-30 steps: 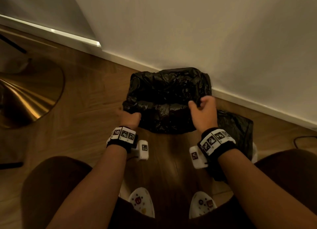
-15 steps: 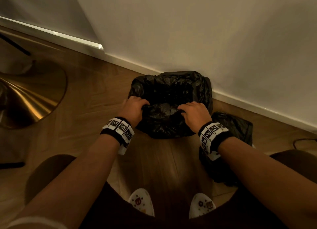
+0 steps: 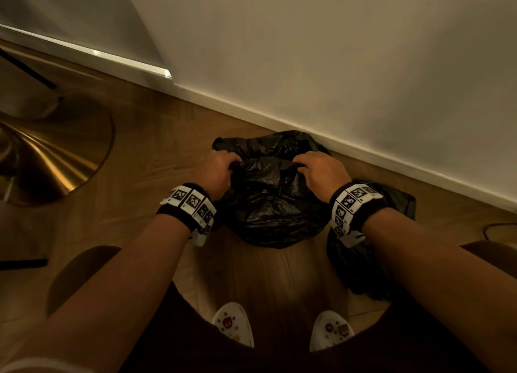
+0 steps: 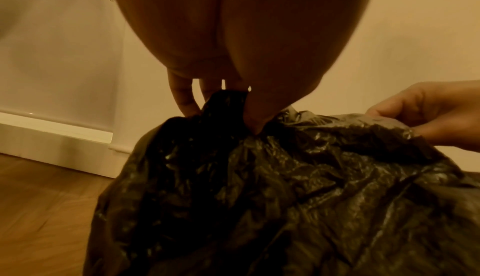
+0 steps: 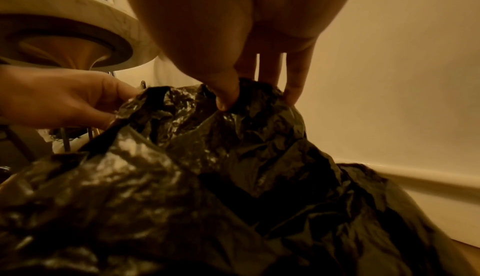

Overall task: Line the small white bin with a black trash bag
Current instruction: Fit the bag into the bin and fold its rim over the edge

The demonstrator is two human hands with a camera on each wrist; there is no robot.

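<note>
A crumpled black trash bag (image 3: 268,202) stands on the wooden floor by the wall; it covers the small bin, whose white sides are hidden. My left hand (image 3: 215,174) pinches the bag's top edge on the left, thumb and fingers closed on a fold of black plastic (image 4: 228,103). My right hand (image 3: 319,174) pinches the top edge on the right, thumb pressed into the plastic (image 5: 249,95). Each wrist view shows the other hand holding the bag (image 4: 311,198), (image 5: 182,198) across from it.
A second black bag (image 3: 372,260) lies on the floor under my right forearm. A brass lamp base (image 3: 50,154) sits to the left. The white baseboard (image 3: 363,160) and wall run right behind the bag. My white shoes (image 3: 232,322) are below.
Both hands have moved from the bag's near lower edge up to its top edge and now pinch it there. The bag's near side has been drawn upward and bunched.
</note>
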